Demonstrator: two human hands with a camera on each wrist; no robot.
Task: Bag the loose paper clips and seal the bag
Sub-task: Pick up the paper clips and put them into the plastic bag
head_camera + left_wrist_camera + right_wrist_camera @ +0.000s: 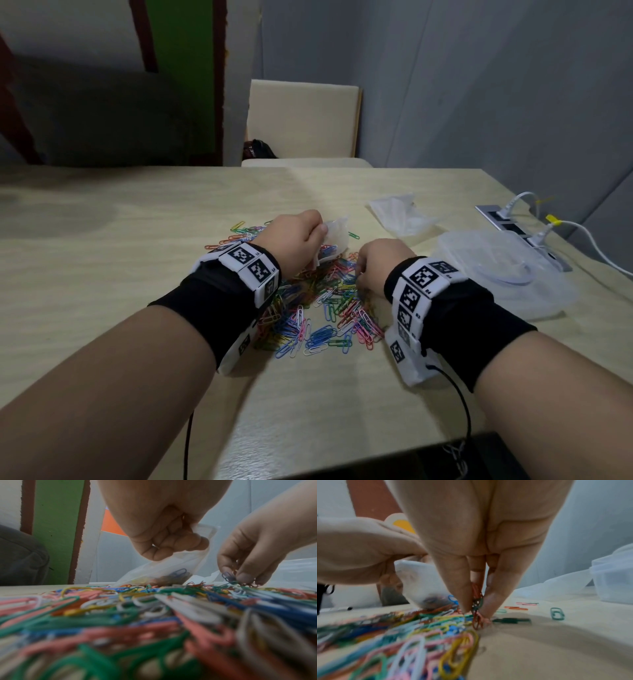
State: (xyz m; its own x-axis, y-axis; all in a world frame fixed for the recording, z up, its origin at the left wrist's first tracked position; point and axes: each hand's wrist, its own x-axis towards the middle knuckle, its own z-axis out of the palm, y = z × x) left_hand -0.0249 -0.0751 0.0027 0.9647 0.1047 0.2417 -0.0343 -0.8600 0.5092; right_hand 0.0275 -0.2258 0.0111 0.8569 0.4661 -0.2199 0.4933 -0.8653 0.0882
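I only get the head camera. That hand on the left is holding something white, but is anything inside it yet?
Observer: Yes. The left wrist view shows the bag already has some clips at the bottom, a blue one on top.
Child: What is the right hand doing? I just see its back.
Observer: The right hand is pinching a small bunch of paper clips between fingertips, over the pile.
Child: Is the bag closed?
Observer: No, the left hand grips its top edge, unsealed.
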